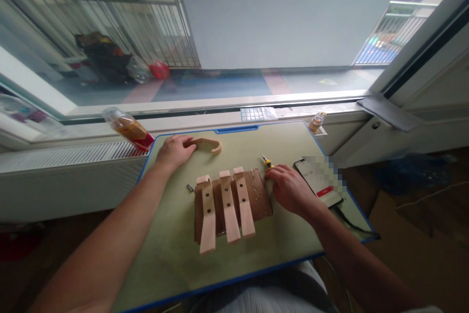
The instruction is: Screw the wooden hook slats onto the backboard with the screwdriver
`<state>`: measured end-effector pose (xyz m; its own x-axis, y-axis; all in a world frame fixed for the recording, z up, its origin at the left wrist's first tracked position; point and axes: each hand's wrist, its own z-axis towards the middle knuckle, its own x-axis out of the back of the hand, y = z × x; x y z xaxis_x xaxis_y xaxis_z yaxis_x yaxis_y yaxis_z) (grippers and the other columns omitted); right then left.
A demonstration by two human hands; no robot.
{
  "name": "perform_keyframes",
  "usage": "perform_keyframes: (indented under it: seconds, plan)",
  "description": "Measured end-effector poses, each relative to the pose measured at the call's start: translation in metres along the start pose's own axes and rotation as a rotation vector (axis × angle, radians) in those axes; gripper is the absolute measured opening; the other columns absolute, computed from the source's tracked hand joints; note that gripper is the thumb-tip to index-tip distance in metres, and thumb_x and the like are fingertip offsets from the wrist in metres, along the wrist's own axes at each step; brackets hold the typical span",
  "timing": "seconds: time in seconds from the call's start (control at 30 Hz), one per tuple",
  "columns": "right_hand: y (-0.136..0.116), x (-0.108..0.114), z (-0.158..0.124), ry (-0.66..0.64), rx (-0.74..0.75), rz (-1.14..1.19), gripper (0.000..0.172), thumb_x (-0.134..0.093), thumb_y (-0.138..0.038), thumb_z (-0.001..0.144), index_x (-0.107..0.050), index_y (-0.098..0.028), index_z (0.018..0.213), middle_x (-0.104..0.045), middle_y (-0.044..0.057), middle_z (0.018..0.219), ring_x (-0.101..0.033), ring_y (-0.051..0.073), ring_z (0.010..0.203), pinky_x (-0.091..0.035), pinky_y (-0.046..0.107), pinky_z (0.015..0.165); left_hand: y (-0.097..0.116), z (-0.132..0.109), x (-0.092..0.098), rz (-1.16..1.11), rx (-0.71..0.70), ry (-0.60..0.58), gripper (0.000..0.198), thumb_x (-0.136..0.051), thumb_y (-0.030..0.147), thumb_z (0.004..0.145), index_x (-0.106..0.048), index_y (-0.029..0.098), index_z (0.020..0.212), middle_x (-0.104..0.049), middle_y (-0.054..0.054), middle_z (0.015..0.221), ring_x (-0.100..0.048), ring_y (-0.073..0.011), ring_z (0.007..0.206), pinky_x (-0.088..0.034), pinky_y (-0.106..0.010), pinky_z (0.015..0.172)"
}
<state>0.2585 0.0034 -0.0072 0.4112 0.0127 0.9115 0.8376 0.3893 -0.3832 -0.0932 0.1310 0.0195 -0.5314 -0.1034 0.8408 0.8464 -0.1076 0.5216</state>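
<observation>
A dark wooden board (261, 196) lies in the middle of the lap desk (172, 254) with three light wooden hooks (227, 205) lined up on it. My left hand (175, 151) rests at the desk's far left, fingers closed on the end of a loose curved wooden hook (209, 144). My right hand (289, 187) sits at the board's right edge, fingers curled round a small screwdriver with a yellow and black handle (267, 162). A small metal screw (190, 187) lies just left of the board.
A phone (318, 181) with a cable lies at the desk's right edge. A plastic bottle with orange liquid (128, 129) lies on the windowsill at the left, a small bottle (317, 121) stands at the right. The window and a radiator grille run behind the desk.
</observation>
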Motion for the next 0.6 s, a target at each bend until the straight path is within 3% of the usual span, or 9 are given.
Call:
perform_keyframes:
  seconds: [0.13, 0.3, 0.4, 0.5, 0.57, 0.6]
  plan:
    - [0.002, 0.007, 0.002, 0.007, 0.015, 0.022, 0.043, -0.057, 0.001, 0.083, -0.080, -0.021, 0.112, -0.081, 0.009, 0.127, -0.069, 0.027, 0.127, -0.049, 0.041, 0.116, -0.013, 0.009, -0.007, 0.031, 0.042, 0.027, 0.041, -0.073, 0.041, 0.102, -0.069, 0.017, 0.135, -0.071, -0.012, 0.136, -0.071, -0.0302, 0.117, -0.062, -0.047, 0.097]
    - [-0.001, 0.020, 0.015, 0.059, -0.056, 0.064, 0.035, -0.066, -0.014, 0.092, -0.076, -0.022, 0.125, -0.079, 0.011, 0.134, -0.069, 0.032, 0.130, -0.051, 0.050, 0.115, -0.011, 0.009, 0.000, -0.010, 0.051, 0.074, 0.038, -0.070, 0.051, 0.093, -0.084, 0.020, 0.111, -0.085, -0.010, 0.110, -0.076, -0.0271, 0.089, -0.053, -0.033, 0.076]
    - [-0.007, 0.024, 0.031, 0.179, -0.096, 0.186, 0.049, -0.070, -0.029, 0.097, -0.063, -0.025, 0.146, -0.075, 0.012, 0.140, -0.069, 0.034, 0.131, -0.052, 0.055, 0.113, 0.017, -0.004, 0.012, -0.077, 0.007, 0.074, 0.039, -0.070, 0.055, 0.089, -0.084, 0.023, 0.107, -0.086, -0.005, 0.100, -0.074, -0.0249, 0.081, -0.050, -0.032, 0.069]
    - [-0.013, 0.022, 0.049, 0.305, -0.064, 0.372, 0.069, -0.078, -0.038, 0.094, -0.049, -0.028, 0.156, -0.075, 0.011, 0.137, -0.074, 0.031, 0.118, -0.059, 0.053, 0.104, 0.056, -0.022, 0.023, -0.162, -0.039, 0.000, 0.037, -0.073, 0.052, 0.084, -0.084, 0.021, 0.102, -0.084, -0.004, 0.090, -0.071, -0.0230, 0.075, -0.049, -0.031, 0.065]
    - [-0.018, 0.022, 0.059, 0.399, -0.037, 0.496, 0.065, -0.079, -0.040, 0.093, -0.053, -0.029, 0.151, -0.077, 0.009, 0.131, -0.076, 0.028, 0.107, -0.063, 0.047, 0.095, 0.080, -0.035, 0.029, -0.177, -0.073, -0.056, 0.035, -0.074, 0.052, 0.084, -0.085, 0.022, 0.098, -0.083, -0.003, 0.085, -0.070, -0.0219, 0.072, -0.049, -0.031, 0.065]
    - [-0.020, 0.023, 0.063, 0.450, -0.019, 0.548, 0.054, -0.076, -0.039, 0.095, -0.057, -0.028, 0.144, -0.078, 0.008, 0.125, -0.077, 0.026, 0.103, -0.064, 0.044, 0.092, 0.090, -0.042, 0.031, -0.183, -0.099, -0.066, 0.033, -0.075, 0.051, 0.084, -0.085, 0.022, 0.096, -0.082, -0.002, 0.082, -0.069, -0.0212, 0.071, -0.049, -0.031, 0.065]
